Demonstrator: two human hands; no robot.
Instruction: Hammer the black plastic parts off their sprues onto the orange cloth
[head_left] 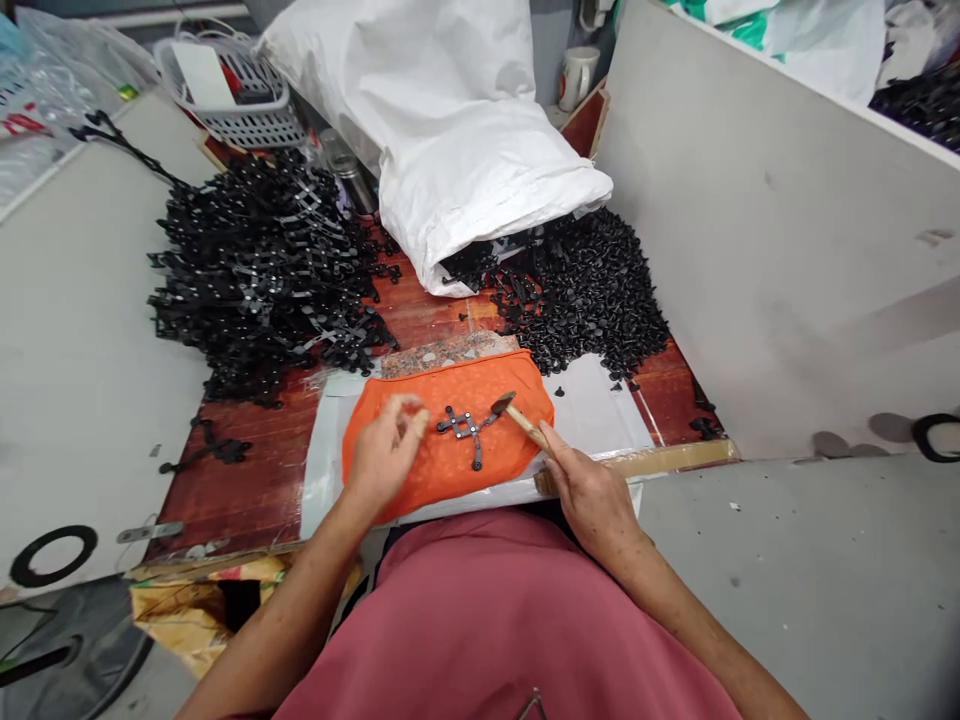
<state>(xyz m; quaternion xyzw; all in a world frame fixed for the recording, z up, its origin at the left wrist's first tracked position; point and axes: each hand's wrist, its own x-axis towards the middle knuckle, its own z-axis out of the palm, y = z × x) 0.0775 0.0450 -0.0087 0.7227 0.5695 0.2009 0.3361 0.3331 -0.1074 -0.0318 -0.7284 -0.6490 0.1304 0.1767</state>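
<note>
My right hand (592, 495) is closed around the wooden handle of a small hammer (532, 428). The hammer's dark head rests at or just over one arm of a black jointed linkage (463, 425), a set of flat bars with round ends. The linkage lies on an orange cloth-covered pad (420, 480). Just left of the linkage is my left hand (386, 450), apart from it, with curled fingers smeared by motion. Whether it pinches a small part I cannot tell.
A tall heap of black linkages (262, 270) stands at the left. Small black round-headed pieces (600, 290) spread at the right, below a white sack (480, 130). Grey panels (787, 220) wall both sides. Behind are a grey basket (255, 125), a metal flask (352, 175) and a mug (577, 78).
</note>
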